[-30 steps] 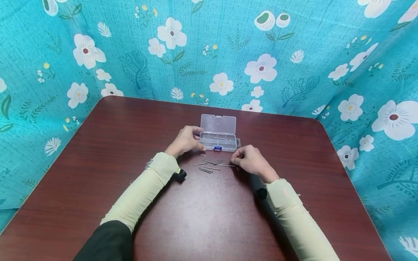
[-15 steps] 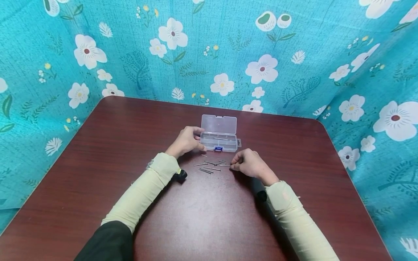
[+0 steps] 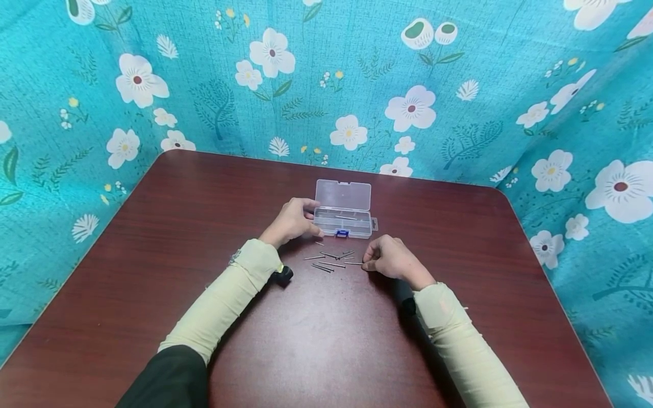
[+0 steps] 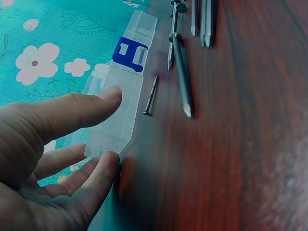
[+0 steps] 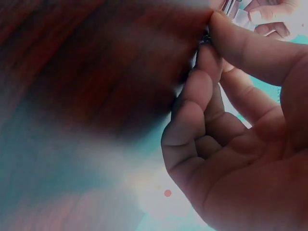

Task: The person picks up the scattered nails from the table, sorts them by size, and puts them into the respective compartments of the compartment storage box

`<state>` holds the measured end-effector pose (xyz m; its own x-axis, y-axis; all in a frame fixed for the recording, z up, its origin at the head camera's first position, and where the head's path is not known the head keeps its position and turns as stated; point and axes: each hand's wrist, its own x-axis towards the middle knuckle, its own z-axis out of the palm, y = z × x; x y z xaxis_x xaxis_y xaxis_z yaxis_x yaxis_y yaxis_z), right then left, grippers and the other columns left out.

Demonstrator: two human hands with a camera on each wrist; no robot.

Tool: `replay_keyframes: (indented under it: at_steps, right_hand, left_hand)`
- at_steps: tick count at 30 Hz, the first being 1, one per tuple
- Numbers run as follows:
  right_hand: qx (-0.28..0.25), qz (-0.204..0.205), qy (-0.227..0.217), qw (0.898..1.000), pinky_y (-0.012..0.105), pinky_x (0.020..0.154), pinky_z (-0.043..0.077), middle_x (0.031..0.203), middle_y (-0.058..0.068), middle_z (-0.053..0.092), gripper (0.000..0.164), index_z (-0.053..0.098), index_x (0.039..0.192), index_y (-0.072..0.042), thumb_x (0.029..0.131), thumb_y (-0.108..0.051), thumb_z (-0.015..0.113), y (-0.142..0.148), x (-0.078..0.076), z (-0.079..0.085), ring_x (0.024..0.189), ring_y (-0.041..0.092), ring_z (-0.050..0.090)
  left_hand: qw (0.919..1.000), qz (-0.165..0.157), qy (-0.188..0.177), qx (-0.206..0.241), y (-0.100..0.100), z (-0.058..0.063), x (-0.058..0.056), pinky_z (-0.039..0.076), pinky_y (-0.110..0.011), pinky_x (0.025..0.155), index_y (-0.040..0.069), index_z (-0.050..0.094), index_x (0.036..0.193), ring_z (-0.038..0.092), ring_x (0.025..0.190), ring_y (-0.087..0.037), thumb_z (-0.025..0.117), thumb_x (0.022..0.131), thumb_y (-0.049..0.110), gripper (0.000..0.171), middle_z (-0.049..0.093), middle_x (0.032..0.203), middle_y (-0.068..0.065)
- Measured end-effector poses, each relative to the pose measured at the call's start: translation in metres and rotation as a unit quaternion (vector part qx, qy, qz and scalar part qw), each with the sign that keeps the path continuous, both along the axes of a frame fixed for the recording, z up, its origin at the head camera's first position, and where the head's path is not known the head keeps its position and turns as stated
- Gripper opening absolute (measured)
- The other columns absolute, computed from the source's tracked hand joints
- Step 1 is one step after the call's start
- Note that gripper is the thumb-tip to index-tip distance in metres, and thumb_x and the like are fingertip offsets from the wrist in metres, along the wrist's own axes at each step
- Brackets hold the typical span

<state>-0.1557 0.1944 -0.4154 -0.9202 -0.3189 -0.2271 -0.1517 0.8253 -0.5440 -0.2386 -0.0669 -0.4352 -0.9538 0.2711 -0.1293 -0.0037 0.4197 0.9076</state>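
Note:
A clear plastic compartment box (image 3: 329,228) stands with its lid (image 3: 343,195) raised at the back and a blue latch (image 4: 130,54) in front. My left hand (image 3: 293,220) holds the box's left end between thumb and fingers. One nail (image 3: 347,217) lies inside the box. My right hand (image 3: 390,259) pinches the right end of a nail (image 3: 353,263) between thumb and index finger; its shaft points left, low over the table. In the right wrist view the fingers mostly hide this nail. Several loose nails (image 3: 331,264) lie before the box, and a smaller nail (image 4: 152,95) is nearest its front wall.
The dark red-brown table (image 3: 306,340) has rounded far corners. A blue floral curtain (image 3: 316,85) hangs behind it and along the sides. A hanging tab (image 3: 374,224) sticks out from the box's right end.
My right fingers have closed on the end of the nail and drawn it slightly toward me, apart from the others. The left hand and box stay put.

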Motion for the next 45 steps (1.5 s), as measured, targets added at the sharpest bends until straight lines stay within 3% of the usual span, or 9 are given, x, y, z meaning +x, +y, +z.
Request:
replay_keyframes:
  at_steps: [7, 15, 21, 30, 45]
  right_hand:
    - [0.023, 0.021, -0.020, 0.999, 0.033, 0.065, 0.046, 0.071, -0.004, 0.062, 0.014, 0.072, 0.078, -0.012, 0.091, -0.009, 0.073, 0.000, 0.000, 0.006, 0.067, 0.015, 0.053]
    - [-0.016, 0.027, -0.044, 0.999, 0.033, 0.065, 0.042, 0.077, 0.000, 0.061, 0.016, 0.072, 0.083, -0.007, 0.096, -0.004, 0.064, 0.004, -0.003, 0.012, 0.071, 0.016, 0.050]
    - [-0.062, 0.001, -0.063, 0.996, 0.033, 0.063, 0.043, 0.080, 0.004, 0.063, 0.016, 0.071, 0.086, -0.004, 0.099, -0.002, 0.061, 0.003, -0.005, 0.017, 0.072, 0.018, 0.052]
    - [-0.133, -0.023, -0.041, 0.990, 0.033, 0.066, 0.043, 0.081, 0.008, 0.063, 0.015, 0.070, 0.091, 0.003, 0.100, -0.001, 0.058, 0.002, -0.012, 0.018, 0.077, 0.021, 0.053]
    - [-0.139, -0.036, 0.012, 0.990, 0.033, 0.062, 0.039, 0.080, 0.010, 0.062, 0.018, 0.070, 0.089, 0.003, 0.101, -0.008, 0.061, 0.000, -0.032, 0.022, 0.073, 0.021, 0.049]
  left_hand:
    - [1.0000, 0.002, 0.003, -0.003, 0.001, -0.002, 0.000, 0.054, -0.032, 0.076, 0.005, 0.062, 0.135, 0.061, 0.101, -0.025, 0.094, 0.061, -0.002, 0.080, 0.066, 0.112, -0.015]
    - [1.0000, 0.002, -0.005, -0.002, 0.001, 0.000, 0.000, 0.054, -0.031, 0.074, 0.006, 0.062, 0.135, 0.061, 0.103, -0.025, 0.094, 0.061, -0.003, 0.081, 0.066, 0.113, -0.015]
    - [0.9999, 0.001, -0.007, -0.011, 0.001, 0.003, 0.001, 0.053, -0.031, 0.076, 0.006, 0.062, 0.136, 0.060, 0.102, -0.024, 0.094, 0.062, -0.003, 0.081, 0.065, 0.114, -0.015]
    - [1.0000, 0.001, -0.003, -0.009, 0.002, 0.004, 0.001, 0.053, -0.031, 0.079, 0.006, 0.063, 0.135, 0.061, 0.103, -0.025, 0.094, 0.062, -0.003, 0.080, 0.065, 0.116, -0.016]
    - [0.9999, -0.004, 0.008, -0.014, 0.001, 0.002, 0.000, 0.054, -0.033, 0.081, 0.006, 0.063, 0.135, 0.062, 0.103, -0.024, 0.093, 0.063, -0.003, 0.079, 0.065, 0.119, -0.014]
